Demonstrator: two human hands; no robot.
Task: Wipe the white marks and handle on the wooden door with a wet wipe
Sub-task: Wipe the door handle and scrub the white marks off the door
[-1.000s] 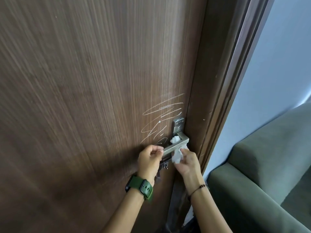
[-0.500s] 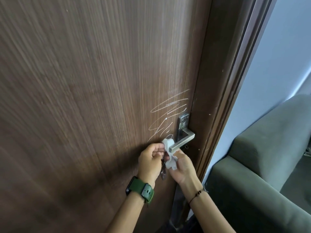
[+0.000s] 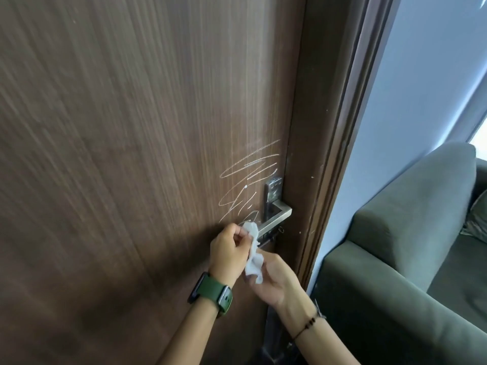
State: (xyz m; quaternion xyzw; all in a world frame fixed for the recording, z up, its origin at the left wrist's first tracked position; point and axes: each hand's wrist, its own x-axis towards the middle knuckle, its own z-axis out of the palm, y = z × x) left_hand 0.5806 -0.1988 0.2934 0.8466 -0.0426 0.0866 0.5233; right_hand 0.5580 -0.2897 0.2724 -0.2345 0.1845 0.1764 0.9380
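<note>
The white marks [image 3: 247, 185] lie on the door [image 3: 131, 154] near its right edge, directly above your wipe [image 3: 253, 250] and just left of the handle [image 3: 274, 221], whose lever runs down-left toward your grips. Both pinch the wipe: left hand [image 3: 228, 252] at its top, nearer the marks; right hand [image 3: 275, 281] below.
</note>
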